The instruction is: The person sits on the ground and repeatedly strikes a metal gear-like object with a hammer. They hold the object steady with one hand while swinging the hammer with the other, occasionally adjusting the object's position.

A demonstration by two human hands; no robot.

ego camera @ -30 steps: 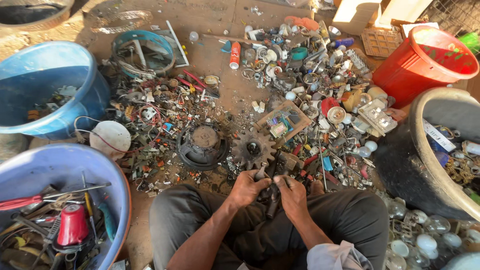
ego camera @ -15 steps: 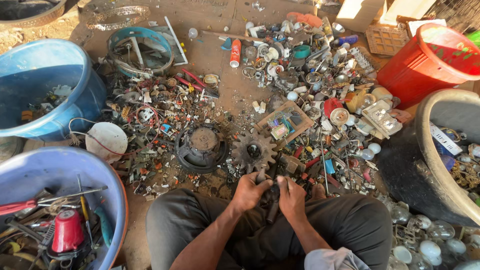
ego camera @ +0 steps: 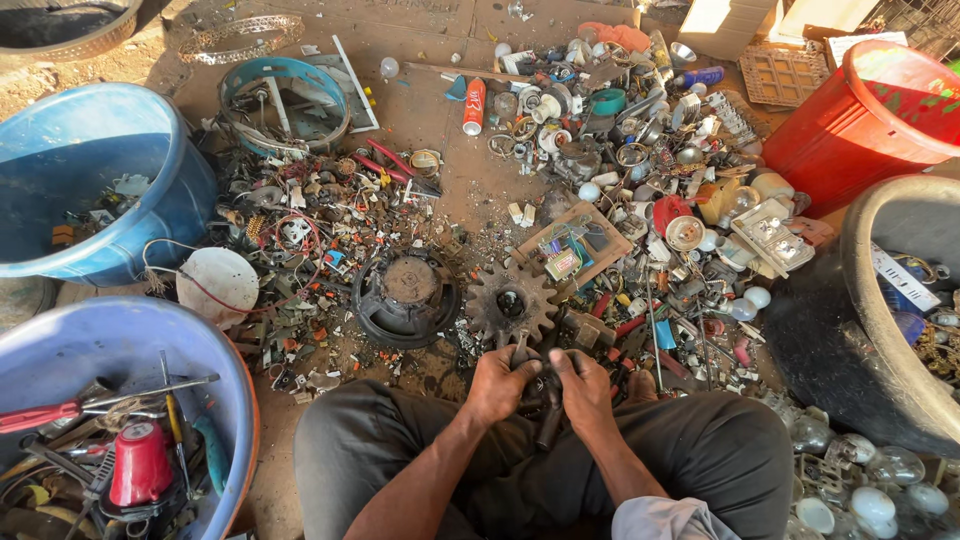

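- I see my left hand (ego camera: 497, 385) and right hand (ego camera: 585, 388) both clenched around a dark metal part (ego camera: 545, 400), held low between my knees;
- a rusty gear (ego camera: 511, 305) lies just beyond it.

ground (ego camera: 440, 120): bare dirt | on it: scrap heap (ego camera: 640, 190), rusty gear (ego camera: 511, 305), blue tub (ego camera: 95, 180), red bucket (ego camera: 860, 120)
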